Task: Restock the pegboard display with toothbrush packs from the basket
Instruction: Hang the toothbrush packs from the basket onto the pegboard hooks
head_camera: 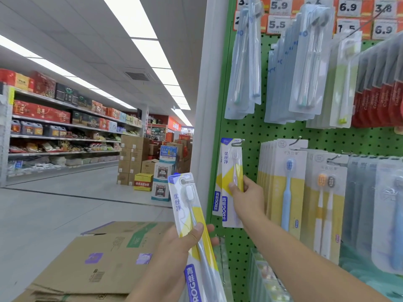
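Our hands at the left edge of the pegboard

Our right hand (247,194) pinches a toothbrush pack (233,184) hanging from a hook (238,142) at the left edge of the pegboard (250,129), in front of another like pack. Our left hand (185,243) grips a second pack (192,232) lower and to the left, apart from the board. Rows of hanging packs (283,188) lie to the right, more above them, under price tags (280,6). Flattened cartons (98,262) lie below left; behind them an aisle, stacked boxes (133,162) and shelves (61,136).
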